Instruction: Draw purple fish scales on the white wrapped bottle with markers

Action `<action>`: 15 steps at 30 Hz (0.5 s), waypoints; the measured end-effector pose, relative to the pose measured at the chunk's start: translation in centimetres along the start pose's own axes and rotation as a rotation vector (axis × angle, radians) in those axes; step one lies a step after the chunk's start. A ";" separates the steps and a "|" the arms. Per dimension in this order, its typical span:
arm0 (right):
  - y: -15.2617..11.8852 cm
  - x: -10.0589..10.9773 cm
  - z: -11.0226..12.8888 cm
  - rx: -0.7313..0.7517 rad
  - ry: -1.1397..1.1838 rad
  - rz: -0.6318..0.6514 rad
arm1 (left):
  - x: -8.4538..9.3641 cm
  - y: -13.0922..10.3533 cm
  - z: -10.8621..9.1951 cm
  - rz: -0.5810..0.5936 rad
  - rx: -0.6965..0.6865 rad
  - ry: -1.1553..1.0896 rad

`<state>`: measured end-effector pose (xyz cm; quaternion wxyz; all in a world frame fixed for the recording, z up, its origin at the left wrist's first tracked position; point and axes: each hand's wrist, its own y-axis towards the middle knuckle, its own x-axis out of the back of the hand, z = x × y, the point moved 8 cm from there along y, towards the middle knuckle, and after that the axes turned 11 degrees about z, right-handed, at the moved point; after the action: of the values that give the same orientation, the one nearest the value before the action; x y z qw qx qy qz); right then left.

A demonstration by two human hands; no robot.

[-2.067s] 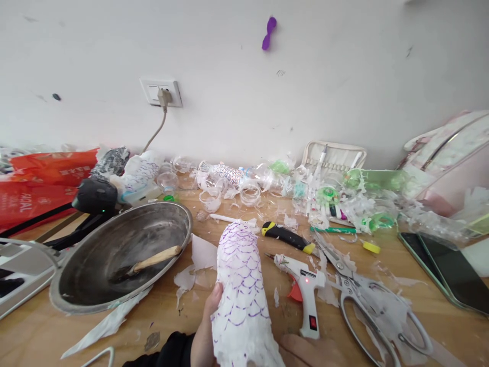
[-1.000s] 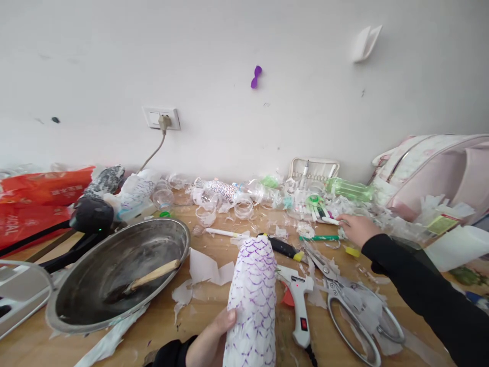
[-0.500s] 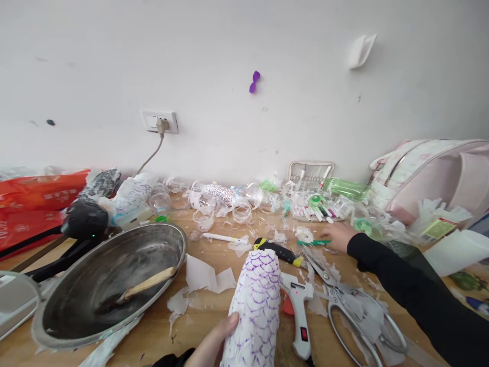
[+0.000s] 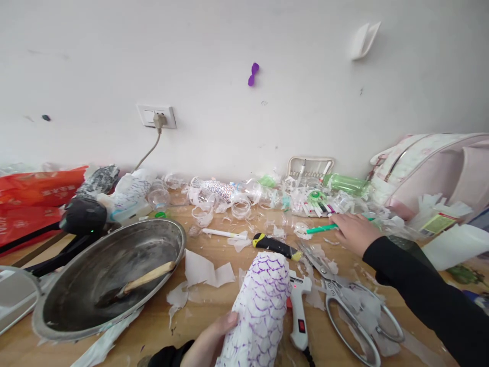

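My left hand (image 4: 214,336) is closed around a white paper-covered roll (image 4: 257,306) drawn with purple fish scales. Its thumb presses the left side, and the other fingers are hidden behind. Farther back on the right, my right hand (image 4: 355,233) has a green marker (image 4: 320,229) in its grasp; the marker's ends stick out on both sides. Its fingertips are beside several pale markers (image 4: 319,208) in a cluttered pile. A white hot glue gun (image 4: 300,313) lies just right of the roll. Scissors (image 4: 336,293) and a black-and-yellow utility knife (image 4: 277,246) lie between the hands.
At left stands a metal basin (image 4: 168,239) with a wooden-handled brush (image 4: 148,279) inside. A white pen (image 4: 224,234) and torn paper (image 4: 206,269) lie mid-table. Along the wall are plastic bottle pieces (image 4: 241,208), a scale-patterned fish (image 4: 217,188), a red bag (image 4: 38,188) and a pink backpack (image 4: 431,168).
My right hand has moved right and slightly up, and the green marker has shifted with it. The roll in my left hand has moved a little to the right and tilted.
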<state>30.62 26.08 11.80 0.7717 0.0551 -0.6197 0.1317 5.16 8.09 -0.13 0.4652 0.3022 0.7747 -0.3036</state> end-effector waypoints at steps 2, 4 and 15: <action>-0.7 0.9 0.0 -0.022 0.240 -0.045 | 0.5 0.1 0.0 -0.002 -0.006 -0.012; -1.5 1.2 0.5 -0.029 0.520 -0.054 | 0.7 0.1 0.0 -0.008 -0.019 -0.010; -4.4 -2.0 4.8 0.016 1.549 0.032 | -0.9 0.2 -0.4 0.041 -0.048 0.009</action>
<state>26.88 20.36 11.31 0.9826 -0.0563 0.0969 0.1483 5.41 8.33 0.81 0.4751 0.3082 0.7773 -0.2739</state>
